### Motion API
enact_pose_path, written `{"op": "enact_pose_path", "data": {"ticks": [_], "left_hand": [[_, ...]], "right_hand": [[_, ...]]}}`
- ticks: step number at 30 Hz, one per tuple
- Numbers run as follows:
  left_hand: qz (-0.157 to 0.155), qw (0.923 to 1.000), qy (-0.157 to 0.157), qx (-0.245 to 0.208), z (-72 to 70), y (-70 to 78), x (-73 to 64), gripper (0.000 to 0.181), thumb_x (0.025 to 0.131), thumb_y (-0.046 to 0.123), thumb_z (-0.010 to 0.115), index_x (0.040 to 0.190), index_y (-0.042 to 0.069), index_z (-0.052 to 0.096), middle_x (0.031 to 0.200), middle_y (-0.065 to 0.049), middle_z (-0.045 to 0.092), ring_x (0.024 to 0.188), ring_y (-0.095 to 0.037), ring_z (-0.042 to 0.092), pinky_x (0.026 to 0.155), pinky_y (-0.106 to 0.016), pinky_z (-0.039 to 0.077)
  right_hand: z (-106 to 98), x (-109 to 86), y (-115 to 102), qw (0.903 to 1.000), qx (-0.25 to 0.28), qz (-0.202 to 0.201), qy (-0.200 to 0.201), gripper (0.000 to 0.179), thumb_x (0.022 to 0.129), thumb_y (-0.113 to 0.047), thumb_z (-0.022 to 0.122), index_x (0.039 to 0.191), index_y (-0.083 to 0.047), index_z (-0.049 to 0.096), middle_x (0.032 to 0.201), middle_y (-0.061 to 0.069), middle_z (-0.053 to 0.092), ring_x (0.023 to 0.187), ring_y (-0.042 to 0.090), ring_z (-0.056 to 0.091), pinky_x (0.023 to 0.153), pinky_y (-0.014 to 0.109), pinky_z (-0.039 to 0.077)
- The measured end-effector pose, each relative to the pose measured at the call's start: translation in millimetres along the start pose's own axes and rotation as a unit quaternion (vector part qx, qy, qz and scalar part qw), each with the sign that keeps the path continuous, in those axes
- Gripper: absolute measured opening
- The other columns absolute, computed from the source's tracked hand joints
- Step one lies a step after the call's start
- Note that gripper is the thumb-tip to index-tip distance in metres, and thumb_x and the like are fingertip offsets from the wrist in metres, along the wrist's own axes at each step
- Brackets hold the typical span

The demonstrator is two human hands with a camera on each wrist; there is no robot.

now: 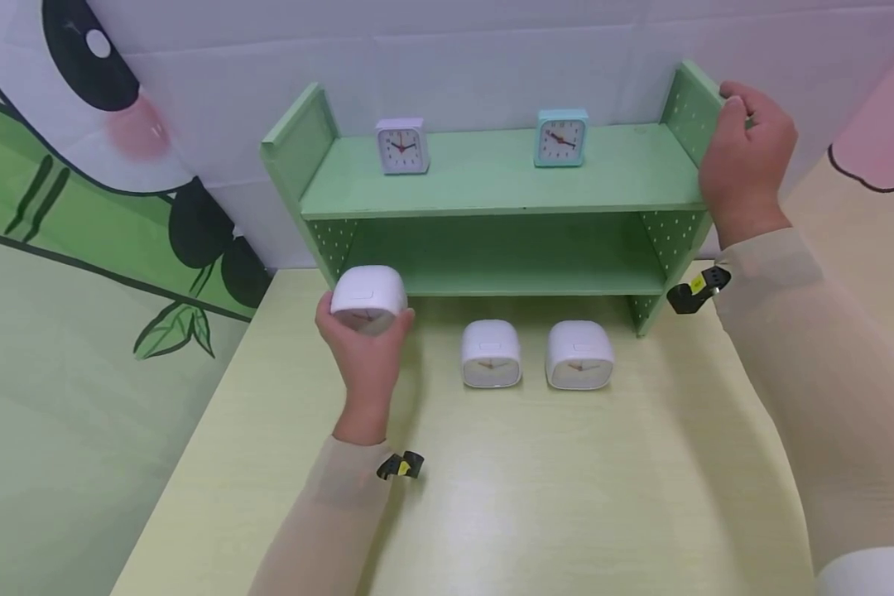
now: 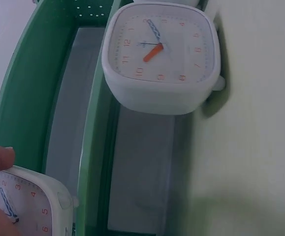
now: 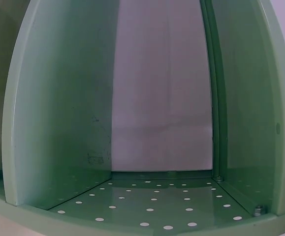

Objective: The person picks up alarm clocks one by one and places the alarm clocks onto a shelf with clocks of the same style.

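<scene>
My left hand (image 1: 365, 364) grips a rounded white alarm clock (image 1: 368, 290) from below and both sides; it overlaps the lower left end of the green shelf (image 1: 492, 207) in the head view. Part of the clock's dial (image 2: 29, 201) shows in the left wrist view, with fingertips over its edge. Up at the shelf's right side panel (image 1: 689, 112), my right hand (image 1: 752, 157) holds its outer edge with curled fingers. Two more white clocks, one left (image 1: 490, 354) and one right (image 1: 579, 356), stand on the table before the shelf.
On the upper board sit a small purple clock (image 1: 403, 146) and a small turquoise clock (image 1: 561, 138). A printed cloth (image 1: 492, 58) hangs behind the shelf. The pale wooden table (image 1: 529, 497) has its left edge beside my left arm.
</scene>
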State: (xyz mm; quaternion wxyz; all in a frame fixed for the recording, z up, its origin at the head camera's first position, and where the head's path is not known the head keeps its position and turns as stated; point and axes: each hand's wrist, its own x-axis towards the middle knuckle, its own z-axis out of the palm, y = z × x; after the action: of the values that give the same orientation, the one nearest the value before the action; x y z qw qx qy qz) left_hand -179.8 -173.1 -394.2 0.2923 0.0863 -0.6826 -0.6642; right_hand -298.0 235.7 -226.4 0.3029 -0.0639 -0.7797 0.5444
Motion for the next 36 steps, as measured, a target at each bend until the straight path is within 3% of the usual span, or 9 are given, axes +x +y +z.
{"op": "enact_pose_path", "data": {"ticks": [5,12,23,30,36], "left_hand": [[0.006,0.9999,-0.003,-0.009,8.1,7.4,7.8,0.108,0.075,0.018,0.092,0.156,0.012,0.020,0.149,-0.002,0.034,0.129,-0.018,0.042,0.108,-0.045,0.041],[0.022,0.9997,-0.001,0.013,13.5,19.5,18.8,0.108,0.075,0.017,0.092,0.155,0.012,0.020,0.151,-0.002,0.032,0.130,-0.018,0.041,0.106,-0.041,0.042],[0.029,0.9990,-0.014,0.031,19.3,34.8,41.9,0.111,0.076,0.022,0.093,0.157,0.018,0.017,0.152,0.002,0.030,0.133,-0.015,0.038,0.104,-0.032,0.044],[0.015,0.9990,-0.018,0.039,27.7,37.7,51.3,0.110,0.077,0.024,0.093,0.157,0.020,0.017,0.152,0.001,0.029,0.133,-0.015,0.037,0.103,-0.030,0.044],[-0.002,0.9991,-0.015,0.041,36.0,34.6,58.9,0.112,0.076,0.024,0.093,0.158,0.016,0.017,0.152,-0.001,0.029,0.133,-0.016,0.037,0.104,-0.028,0.042]], "right_hand": [[-2,0.7,-1,0.9999,0.008,0.009,-0.003,0.044,0.108,-0.027,0.039,0.144,-0.014,0.061,0.138,0.001,0.061,0.091,0.002,0.059,0.077,0.016,0.050],[1,0.3,-4,0.9997,0.013,0.021,-0.007,0.044,0.108,-0.026,0.038,0.145,-0.017,0.060,0.143,0.000,0.058,0.101,0.004,0.056,0.088,0.021,0.050],[3,0.5,-5,0.9999,0.009,0.010,-0.002,0.044,0.109,-0.025,0.038,0.144,-0.014,0.060,0.143,0.000,0.059,0.100,0.004,0.058,0.086,0.020,0.049],[1,-0.3,-3,0.9999,0.006,0.011,-0.002,0.044,0.109,-0.025,0.038,0.145,-0.014,0.060,0.144,0.000,0.059,0.101,0.004,0.058,0.088,0.021,0.049],[0,-1.0,-1,1.0000,-0.002,0.006,-0.003,0.044,0.109,-0.026,0.037,0.145,-0.015,0.060,0.143,0.000,0.059,0.100,0.003,0.058,0.088,0.021,0.049]]}}
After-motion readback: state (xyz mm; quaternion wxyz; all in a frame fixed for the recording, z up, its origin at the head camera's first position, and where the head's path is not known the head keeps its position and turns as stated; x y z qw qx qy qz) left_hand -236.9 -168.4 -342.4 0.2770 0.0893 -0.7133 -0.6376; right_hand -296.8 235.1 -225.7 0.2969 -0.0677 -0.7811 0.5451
